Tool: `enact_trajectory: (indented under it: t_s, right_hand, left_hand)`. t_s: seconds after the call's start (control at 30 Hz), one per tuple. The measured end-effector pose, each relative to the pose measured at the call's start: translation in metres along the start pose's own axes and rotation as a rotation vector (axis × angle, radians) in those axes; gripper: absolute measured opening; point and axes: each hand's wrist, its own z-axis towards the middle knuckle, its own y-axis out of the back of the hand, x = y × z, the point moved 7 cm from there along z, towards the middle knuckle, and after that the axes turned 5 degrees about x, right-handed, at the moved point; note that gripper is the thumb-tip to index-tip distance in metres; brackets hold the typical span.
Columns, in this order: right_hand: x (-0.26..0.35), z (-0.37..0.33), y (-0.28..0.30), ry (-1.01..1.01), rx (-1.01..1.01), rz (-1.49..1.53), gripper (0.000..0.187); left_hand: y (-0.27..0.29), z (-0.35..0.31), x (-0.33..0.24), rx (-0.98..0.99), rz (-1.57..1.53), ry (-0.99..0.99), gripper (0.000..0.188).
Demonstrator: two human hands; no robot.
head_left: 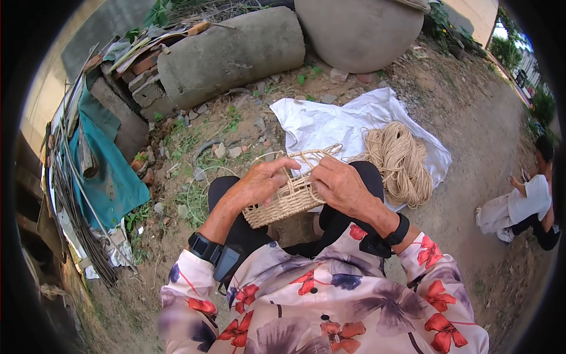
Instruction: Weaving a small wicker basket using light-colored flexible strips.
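Observation:
Above my knees sits a partly woven basket [282, 204] of tan twisted cord, with a dense weave along its near side and open gaps higher up. My left hand [259, 182] grips its left part, fingers bent over the upper edge and index finger reaching toward the middle. At the right end, my right hand [341, 185] pinches the basket's weave, its fingertips partly hidden behind the hand. A loose loop of cord rises past the right fingers. Beyond my right knee, a large coiled bundle of the same cord [398, 165] rests on a white sheet [312, 124].
A grey concrete cylinder [233, 59] and a big round grey vessel [362, 29] stand at the back. Teal cloth [109, 165], sticks and bricks are piled at the left. Another person [525, 200] sits at the far right. Stones and weeds dot the dirt ground.

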Motion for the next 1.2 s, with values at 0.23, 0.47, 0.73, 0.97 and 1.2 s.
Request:
enact_trajectory:
  t_s: [0.23,0.47,0.73,0.97,1.2]
  right_hand:
    - [0.014,0.008,-0.003,0.041,0.049,-0.119,0.006]
    - [0.02,0.009,-0.013,0.138,0.011,-0.109,0.006]
    - [0.018,0.01,-0.022,0.041,0.103,-0.055,0.007]
    - [0.004,-0.003,0.017,-0.133,0.049,-0.353,0.009]
    - [-0.016,-0.013,0.016,-0.239,0.047,0.351,0.01]
  left_hand:
    - [0.001,-0.002,0.002,0.037,-0.068,0.003,0.036]
    - [0.004,-0.019,0.001,-0.207,-0.086,-0.024,0.028]
    - [-0.009,-0.054,-0.003,-0.521,0.604,-0.093,0.022]
    - [-0.008,-0.066,0.006,-0.418,0.428,-0.194,0.023]
    - [0.01,-0.105,0.074,-0.215,0.293,0.023,0.021]
